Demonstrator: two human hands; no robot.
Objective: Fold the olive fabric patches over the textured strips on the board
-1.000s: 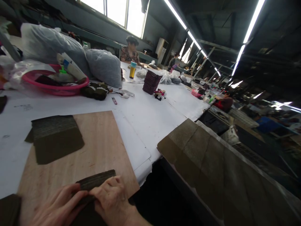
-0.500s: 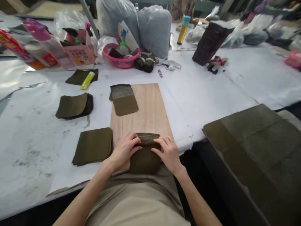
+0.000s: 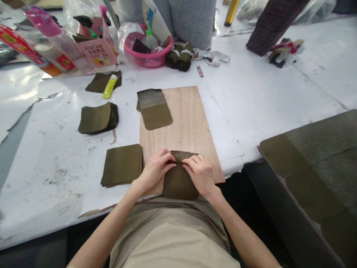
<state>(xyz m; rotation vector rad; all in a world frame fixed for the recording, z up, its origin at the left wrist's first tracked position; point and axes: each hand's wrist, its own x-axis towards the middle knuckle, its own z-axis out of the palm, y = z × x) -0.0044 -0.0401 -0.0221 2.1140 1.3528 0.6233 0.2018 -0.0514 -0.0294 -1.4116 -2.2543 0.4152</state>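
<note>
An olive fabric piece [image 3: 178, 182] with a folded, stitched-looking top edge lies at the near end of a wooden board [image 3: 189, 123]. My left hand [image 3: 154, 169] pinches that top edge from the left with curled fingers. My right hand [image 3: 199, 173] presses and pinches the same edge from the right. The fingertips of both hands nearly meet at the fold. A second, similar olive piece [image 3: 154, 108] lies at the board's far left corner. Left of the board sits a flat stack of olive squares [image 3: 122, 163].
Another olive stack [image 3: 97, 118] and a yellow tube [image 3: 110, 85] lie further left on the white table [image 3: 264, 96]. A pink basin [image 3: 149, 56], pink box [image 3: 97, 50], plastic bags and a small clipper [image 3: 200, 70] stand behind. A large olive-covered surface [image 3: 320, 160] fills the right.
The view swung from the room's far end down onto the board and came closer. My hands stayed on the near fabric piece and drew together at its top edge.
</note>
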